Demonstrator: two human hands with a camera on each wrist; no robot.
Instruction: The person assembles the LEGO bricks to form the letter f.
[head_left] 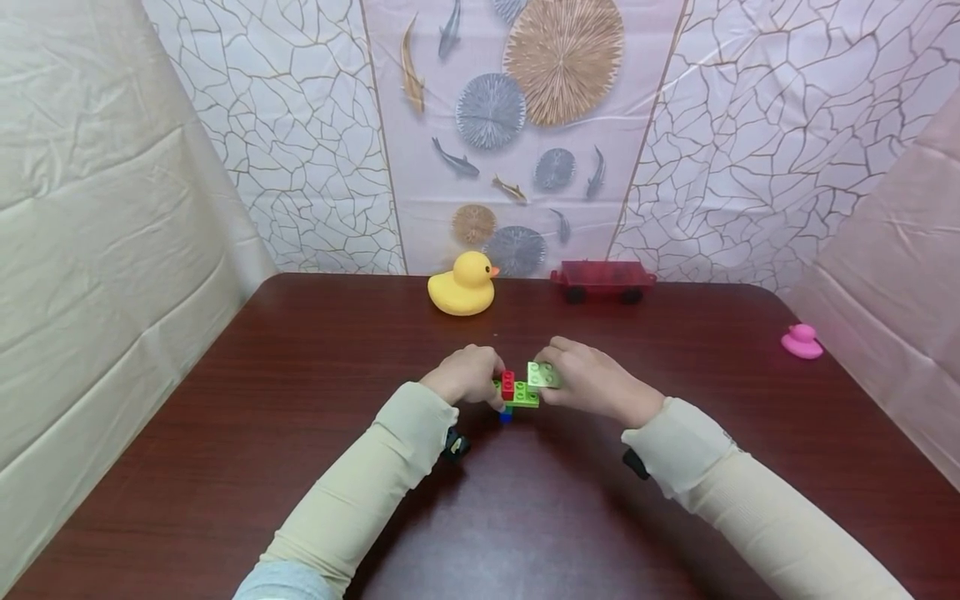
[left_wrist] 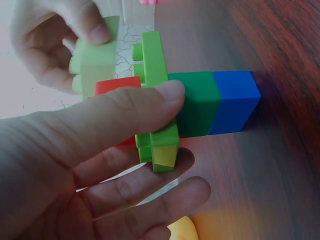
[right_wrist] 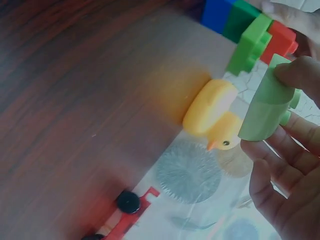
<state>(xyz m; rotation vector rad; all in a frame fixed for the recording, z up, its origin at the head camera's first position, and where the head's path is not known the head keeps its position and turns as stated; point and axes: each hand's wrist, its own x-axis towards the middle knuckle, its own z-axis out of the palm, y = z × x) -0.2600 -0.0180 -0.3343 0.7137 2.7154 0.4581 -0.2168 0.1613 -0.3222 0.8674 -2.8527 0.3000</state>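
Note:
My left hand (head_left: 468, 375) pinches a long lime-green toy brick (left_wrist: 156, 62) between thumb and fingers. A red brick (head_left: 507, 383) sits on top of it. Below it are a dark green brick (left_wrist: 197, 105) and a blue brick (left_wrist: 235, 102), forming an upright stack. My right hand (head_left: 592, 377) holds a pale green brick (right_wrist: 267, 110) with one rounded side, its studs upward. That brick is just above the right end of the long one, and the wrist views show a gap between them. Whether the stack's bottom touches the table cannot be told.
On the dark wooden table (head_left: 300, 433), a yellow toy duck (head_left: 462, 287) stands at the back edge. To its right is a red toy wagon (head_left: 603, 277) with black wheels. A small pink duck (head_left: 802, 342) sits near the right edge. Patterned cloth hangs behind.

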